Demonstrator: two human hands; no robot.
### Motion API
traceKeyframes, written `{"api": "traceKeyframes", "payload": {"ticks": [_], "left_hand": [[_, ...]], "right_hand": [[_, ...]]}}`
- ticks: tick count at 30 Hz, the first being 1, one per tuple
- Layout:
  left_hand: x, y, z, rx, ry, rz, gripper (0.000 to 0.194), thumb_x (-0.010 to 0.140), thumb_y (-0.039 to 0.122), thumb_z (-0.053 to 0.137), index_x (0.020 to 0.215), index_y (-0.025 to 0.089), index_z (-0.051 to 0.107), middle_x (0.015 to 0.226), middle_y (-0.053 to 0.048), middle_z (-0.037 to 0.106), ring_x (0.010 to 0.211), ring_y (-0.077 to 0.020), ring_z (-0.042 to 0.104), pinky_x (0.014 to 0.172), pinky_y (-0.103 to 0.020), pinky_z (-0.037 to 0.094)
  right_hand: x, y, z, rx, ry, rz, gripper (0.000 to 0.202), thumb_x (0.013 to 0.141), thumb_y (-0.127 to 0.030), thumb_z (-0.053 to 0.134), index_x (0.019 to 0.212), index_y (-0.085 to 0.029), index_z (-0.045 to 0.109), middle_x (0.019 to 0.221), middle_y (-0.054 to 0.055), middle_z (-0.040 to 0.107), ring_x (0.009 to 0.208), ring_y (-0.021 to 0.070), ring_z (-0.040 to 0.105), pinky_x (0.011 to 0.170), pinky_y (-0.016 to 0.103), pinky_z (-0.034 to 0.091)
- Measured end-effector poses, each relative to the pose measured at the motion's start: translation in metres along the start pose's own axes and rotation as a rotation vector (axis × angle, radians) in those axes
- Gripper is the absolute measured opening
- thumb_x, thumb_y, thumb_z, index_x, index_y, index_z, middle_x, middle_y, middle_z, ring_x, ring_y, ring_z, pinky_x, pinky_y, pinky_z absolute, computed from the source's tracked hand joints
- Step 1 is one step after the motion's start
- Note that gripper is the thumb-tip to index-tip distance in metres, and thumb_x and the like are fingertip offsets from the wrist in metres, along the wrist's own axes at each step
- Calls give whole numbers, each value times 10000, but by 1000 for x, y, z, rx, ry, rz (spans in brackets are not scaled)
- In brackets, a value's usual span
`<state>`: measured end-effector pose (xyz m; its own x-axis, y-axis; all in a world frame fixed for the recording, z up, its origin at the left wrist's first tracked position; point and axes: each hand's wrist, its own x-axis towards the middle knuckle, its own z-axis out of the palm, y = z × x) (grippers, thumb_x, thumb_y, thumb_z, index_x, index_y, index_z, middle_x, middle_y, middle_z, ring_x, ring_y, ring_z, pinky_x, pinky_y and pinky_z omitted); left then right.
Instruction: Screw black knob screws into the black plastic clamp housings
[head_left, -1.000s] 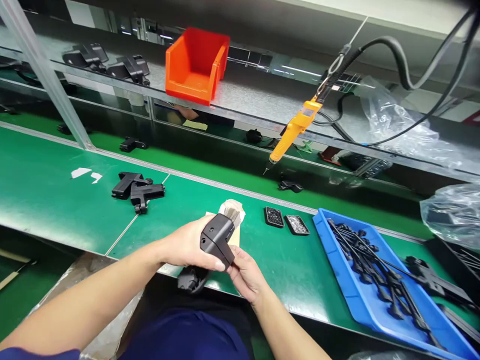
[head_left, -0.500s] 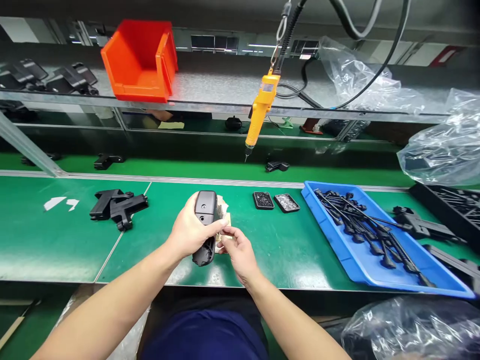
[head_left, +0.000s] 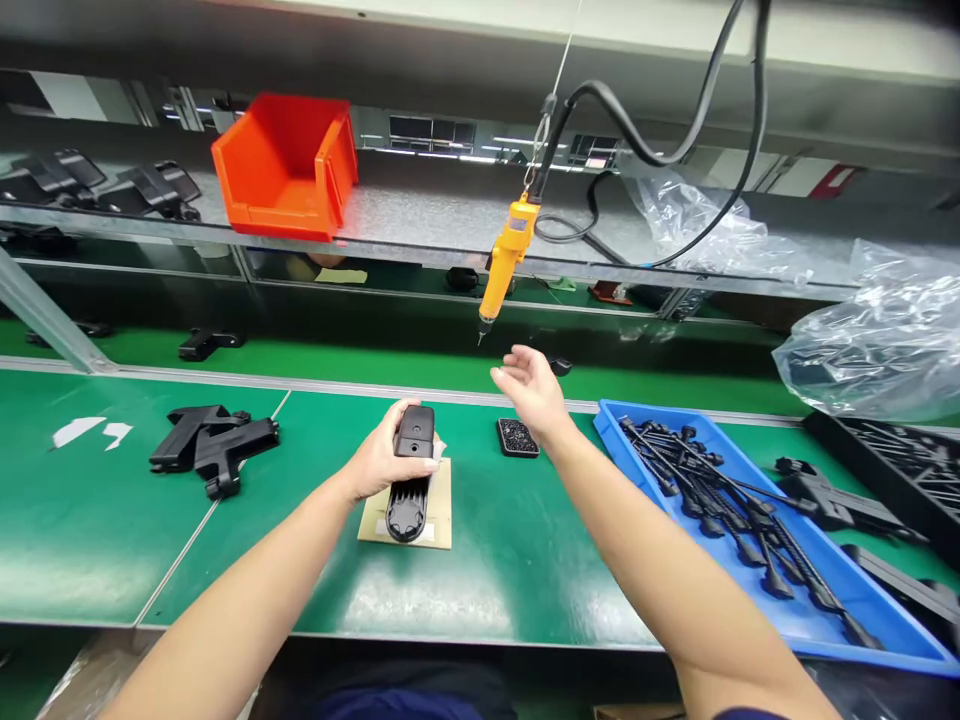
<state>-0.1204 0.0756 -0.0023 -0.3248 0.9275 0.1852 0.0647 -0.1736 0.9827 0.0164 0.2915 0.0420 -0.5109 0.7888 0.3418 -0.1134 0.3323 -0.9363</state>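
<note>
My left hand (head_left: 377,458) is closed round a black plastic housing (head_left: 409,440), thumb across its front. The housing has two small holes in its upper part and a ribbed, rounded lower end. Beneath it lies a tan pad (head_left: 441,515) on the green bench. My right hand (head_left: 534,395) is raised with nothing in it, its fingers stretched and the thumb apart. Just above it hangs a yellow electric screwdriver (head_left: 507,262), not touched. A small black tray of dark screws (head_left: 517,438) sits below that hand; my forearm and hand hide the tray beside it.
On the right stands a blue tray (head_left: 694,575) with several black rod-like parts. Black plastic parts (head_left: 217,445) and paper scraps (head_left: 79,431) lie at left. An orange bin (head_left: 281,190) and clear plastic bags (head_left: 705,220) rest on the shelf. A black cable (head_left: 652,155) loops overhead.
My right hand has left the housing and risen up and right towards the screwdriver. My left hand has lowered the housing over the tan pad, now more visible. The view has shifted.
</note>
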Motion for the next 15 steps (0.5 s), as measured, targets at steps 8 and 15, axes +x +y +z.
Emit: {"api": "traceKeyframes", "payload": {"ticks": [8,15], "left_hand": [[7,-8,2,-1,21,-19,910,675,332,852,1382,187,298,1100,-134,660,966,-243,636,892,-404,469],[3,-4,0,-60,-15,-54,974,652,286,860,1411,206,255,1101,-130,661,977,-268,661,913,-433,477]], "right_hand": [[127,-18,35,-84,56,-94,631,722,-353,758,1249,-157,472,1243,120,587,1105,208,590,985,362,479],[143,-15,44,-217,129,-130,398,836,-448,648,1098,-163,553,1051,94,631,984,231,599,908,397,497]]}}
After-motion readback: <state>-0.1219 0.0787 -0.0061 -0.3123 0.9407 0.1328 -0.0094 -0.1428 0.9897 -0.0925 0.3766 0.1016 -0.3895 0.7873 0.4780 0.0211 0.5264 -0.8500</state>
